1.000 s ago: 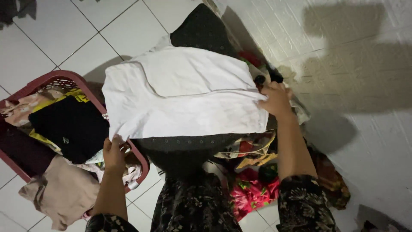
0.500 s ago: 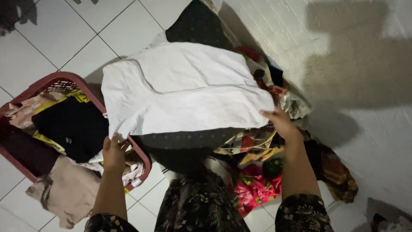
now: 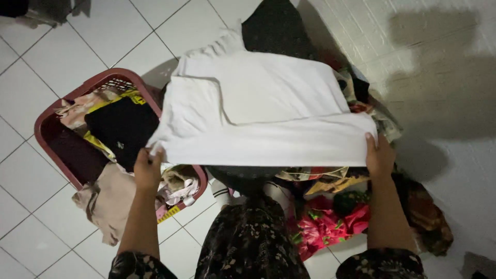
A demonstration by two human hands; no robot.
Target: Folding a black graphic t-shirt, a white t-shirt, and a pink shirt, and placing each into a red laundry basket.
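Gripping the near edge of a white garment, both hands hold it spread flat across the centre of the frame. The left hand pinches the lower-left corner of the cloth, fingers closed on the fabric, just above the right rim of a dark red laundry basket. The right hand clamps the lower-right corner, thumb up over the folded hem. The hands are well apart, one at each end of the near edge.

The white garment lies partly folded, with a smaller folded panel on top in its upper middle. It rests over a heap of mixed clothes at lower right, where red, green and brown patterned fabrics show beneath it. A dark dotted cloth lies beyond the garment at upper centre.

The basket sits at left on a white tiled floor. It contains a black garment and yellow patterned cloth. A beige garment hangs over its near rim onto the floor.
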